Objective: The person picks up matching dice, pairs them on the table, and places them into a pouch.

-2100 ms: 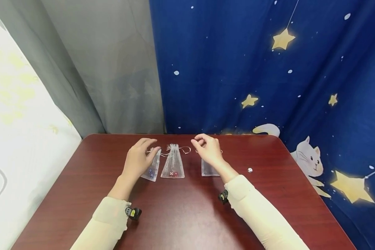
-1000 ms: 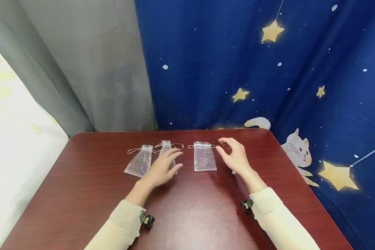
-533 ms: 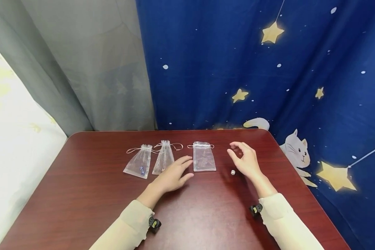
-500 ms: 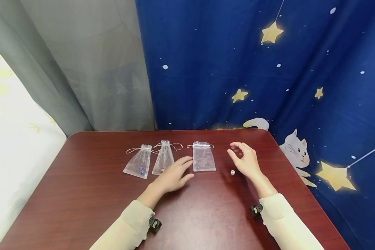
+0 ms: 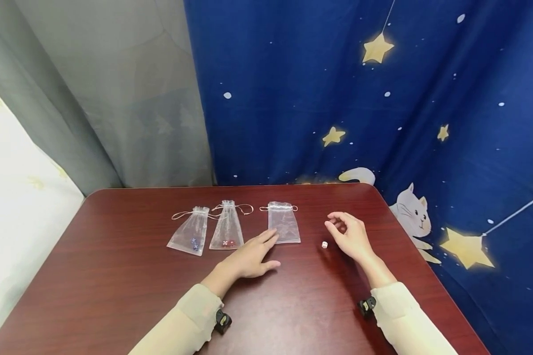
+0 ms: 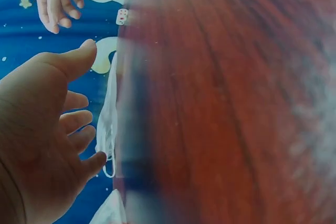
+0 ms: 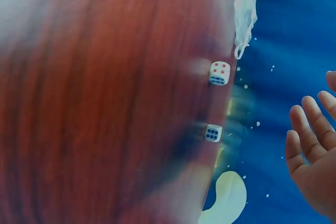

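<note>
My left hand (image 5: 250,257) is stretched out with fingers straight, its fingertips at the lower edge of a sheer white drawstring bag (image 5: 284,224). No dice show in that bag. My right hand (image 5: 352,240) hovers with loosely bent fingers and nothing in them, just right of a white die (image 5: 324,245). In the right wrist view, two white dice, a nearer die (image 7: 219,73) and a farther die (image 7: 213,133), stand on the table, apart from the fingers. Left of my left hand lie a drawstring bag (image 5: 227,224) with red dice (image 5: 232,242) and another bag (image 5: 184,236) with blue dice (image 5: 195,246).
All of this lies on a dark red wooden table (image 5: 115,286). Beyond its back edge hang a grey curtain (image 5: 137,123) and a blue starry curtain (image 5: 271,98). The bags' thin drawstrings (image 5: 244,209) spread loosely over the tabletop.
My left hand has moved right, from the blue-dice bag to the rightmost bag. My right hand has moved right, off that bag to beside the white die. The head view has shifted slightly.
</note>
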`<state>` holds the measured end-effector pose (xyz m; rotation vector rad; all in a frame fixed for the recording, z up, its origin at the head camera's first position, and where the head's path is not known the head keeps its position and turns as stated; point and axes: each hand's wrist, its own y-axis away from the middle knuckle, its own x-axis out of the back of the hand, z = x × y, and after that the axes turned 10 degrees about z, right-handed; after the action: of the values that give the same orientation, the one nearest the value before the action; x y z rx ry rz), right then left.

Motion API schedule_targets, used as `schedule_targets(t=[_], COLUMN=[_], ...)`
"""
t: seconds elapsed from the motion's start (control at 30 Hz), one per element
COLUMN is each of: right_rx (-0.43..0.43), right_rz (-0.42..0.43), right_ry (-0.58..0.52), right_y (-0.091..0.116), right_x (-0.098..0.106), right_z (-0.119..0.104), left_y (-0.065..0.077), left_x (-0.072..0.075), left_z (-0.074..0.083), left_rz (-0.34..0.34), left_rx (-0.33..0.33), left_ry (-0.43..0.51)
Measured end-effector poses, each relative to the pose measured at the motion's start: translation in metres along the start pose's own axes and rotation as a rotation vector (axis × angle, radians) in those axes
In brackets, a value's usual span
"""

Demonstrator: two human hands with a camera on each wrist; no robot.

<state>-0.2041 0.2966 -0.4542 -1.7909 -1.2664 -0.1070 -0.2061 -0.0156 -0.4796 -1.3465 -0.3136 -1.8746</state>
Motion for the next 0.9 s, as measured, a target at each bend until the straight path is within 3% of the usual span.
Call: schedule_targets(t=[0.33, 0.67, 0.9], right_rx=[-0.02, -0.04, -0.066], right_rz=[-0.098, -0.223, -0.346], right_ry=[0.024, 0.059, 0.15], right_y=[0.013, 0.02, 0.02], right_x=[-0.002, -0.005, -0.002], right_z=[0.015, 0.024, 0.023], left_y=[0.002, 0.002, 0.0], left_x=[-0.003, -0.006, -0.003], left_z=[0.0, 0.0, 0.0], left_rz=[-0.028, -0.107, -0.138], left_rx=[0.017, 0.044, 0.046], left_ry=[-0.002, -0.027, -0.04])
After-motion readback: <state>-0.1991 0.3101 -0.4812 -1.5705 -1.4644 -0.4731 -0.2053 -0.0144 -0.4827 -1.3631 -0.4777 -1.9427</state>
